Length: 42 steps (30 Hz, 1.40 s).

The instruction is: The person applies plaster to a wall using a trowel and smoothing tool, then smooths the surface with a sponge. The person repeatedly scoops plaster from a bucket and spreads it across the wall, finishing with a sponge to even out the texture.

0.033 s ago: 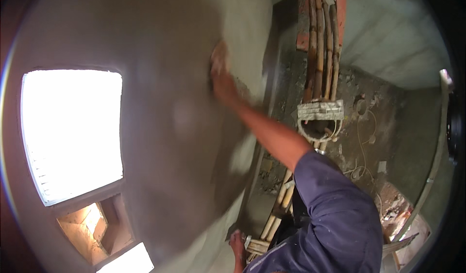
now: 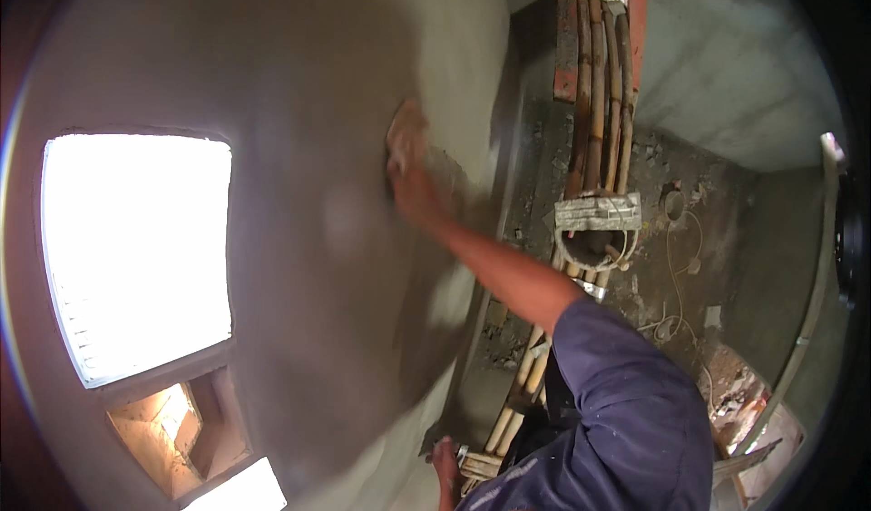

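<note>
Pressing against plastered wall (image 2: pixel 299 239), right hand (image 2: pixel 408 162) flat.

Only 1 view, worn on the head, looks steeply down along a plastered wall (image 2: pixel 299 239) from close up, with the right hand (image 2: pixel 410 162) pressed flat on it ahead. Below that hand a bamboo ladder (image 2: pixel 594 112) drops away to the rubble-strewn floor (image 2: pixel 671 266), and the left hand (image 2: pixel 445 464) sits at the bottom edge.

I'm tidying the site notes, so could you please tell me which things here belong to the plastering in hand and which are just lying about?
In the job:
- right hand, pressed to the wall
- grey plastered wall
- left hand, low by the bamboo ladder

Lying about:
- coiled cord on the floor
- rubble
- bright window opening
</note>
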Each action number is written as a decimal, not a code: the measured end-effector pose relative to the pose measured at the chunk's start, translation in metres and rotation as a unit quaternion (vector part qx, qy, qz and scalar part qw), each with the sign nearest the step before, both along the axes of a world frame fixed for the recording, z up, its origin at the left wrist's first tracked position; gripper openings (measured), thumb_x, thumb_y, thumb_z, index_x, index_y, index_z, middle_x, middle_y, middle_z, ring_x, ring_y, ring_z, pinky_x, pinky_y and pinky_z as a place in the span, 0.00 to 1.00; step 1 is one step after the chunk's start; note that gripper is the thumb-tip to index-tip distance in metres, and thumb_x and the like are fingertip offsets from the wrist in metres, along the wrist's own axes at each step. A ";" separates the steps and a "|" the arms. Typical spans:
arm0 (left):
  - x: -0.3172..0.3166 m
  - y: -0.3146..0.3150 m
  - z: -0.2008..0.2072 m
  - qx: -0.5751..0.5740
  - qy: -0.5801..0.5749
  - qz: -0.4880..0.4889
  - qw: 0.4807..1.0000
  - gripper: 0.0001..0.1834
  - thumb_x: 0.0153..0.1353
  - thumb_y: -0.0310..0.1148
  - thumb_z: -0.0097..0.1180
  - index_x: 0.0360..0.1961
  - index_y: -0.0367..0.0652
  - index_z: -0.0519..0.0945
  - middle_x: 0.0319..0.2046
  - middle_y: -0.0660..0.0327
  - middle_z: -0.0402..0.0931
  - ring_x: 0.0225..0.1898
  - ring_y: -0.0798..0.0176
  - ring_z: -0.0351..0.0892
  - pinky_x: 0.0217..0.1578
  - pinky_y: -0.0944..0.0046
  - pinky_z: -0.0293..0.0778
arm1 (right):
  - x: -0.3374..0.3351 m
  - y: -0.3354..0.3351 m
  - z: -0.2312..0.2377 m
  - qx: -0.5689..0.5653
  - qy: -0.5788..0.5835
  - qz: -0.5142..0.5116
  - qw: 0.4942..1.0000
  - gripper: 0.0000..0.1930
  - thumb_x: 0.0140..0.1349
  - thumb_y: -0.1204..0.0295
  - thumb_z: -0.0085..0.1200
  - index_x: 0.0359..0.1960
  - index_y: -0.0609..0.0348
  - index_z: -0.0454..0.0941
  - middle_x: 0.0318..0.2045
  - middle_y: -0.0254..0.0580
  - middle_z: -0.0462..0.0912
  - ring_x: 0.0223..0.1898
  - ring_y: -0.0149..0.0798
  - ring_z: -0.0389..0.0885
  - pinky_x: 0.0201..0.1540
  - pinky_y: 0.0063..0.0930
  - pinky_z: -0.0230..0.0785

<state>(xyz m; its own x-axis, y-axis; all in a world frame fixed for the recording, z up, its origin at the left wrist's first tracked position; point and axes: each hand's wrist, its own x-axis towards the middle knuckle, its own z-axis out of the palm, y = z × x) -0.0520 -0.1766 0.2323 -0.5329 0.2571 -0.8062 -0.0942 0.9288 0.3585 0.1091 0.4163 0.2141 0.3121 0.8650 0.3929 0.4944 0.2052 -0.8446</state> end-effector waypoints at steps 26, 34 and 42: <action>0.063 0.009 -0.007 0.036 -0.001 0.060 0.998 0.21 0.67 0.46 0.53 0.48 0.38 0.76 0.35 0.64 0.74 0.37 0.66 0.72 0.39 0.65 0.71 | 0.029 0.024 -0.007 -0.041 0.149 0.059 0.986 0.21 0.70 0.60 0.47 0.60 0.56 0.72 0.30 0.63 0.81 0.34 0.59 0.82 0.37 0.41 0.71; 0.069 0.018 -0.017 0.036 0.011 0.025 0.999 0.25 0.66 0.49 0.53 0.49 0.35 0.75 0.36 0.62 0.74 0.38 0.67 0.73 0.37 0.64 0.72 | 0.039 0.027 0.028 -0.110 0.096 0.098 0.984 0.21 0.69 0.64 0.46 0.62 0.55 0.70 0.29 0.62 0.81 0.32 0.57 0.83 0.37 0.39 0.72; 0.069 0.015 -0.017 0.035 0.001 0.029 0.999 0.24 0.67 0.49 0.52 0.47 0.35 0.75 0.34 0.62 0.74 0.37 0.66 0.72 0.38 0.64 0.72 | 0.041 0.024 0.015 -0.095 0.132 0.100 0.982 0.19 0.64 0.72 0.46 0.56 0.62 0.73 0.43 0.62 0.80 0.45 0.59 0.80 0.50 0.45 0.70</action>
<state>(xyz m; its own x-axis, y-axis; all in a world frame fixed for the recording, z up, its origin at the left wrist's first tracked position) 0.0172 -0.1612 0.2151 -0.5504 0.2817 -0.7859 -0.1463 0.8942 0.4230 0.1505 0.4406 0.2290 0.1971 0.9693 0.1472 0.2185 0.1029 -0.9704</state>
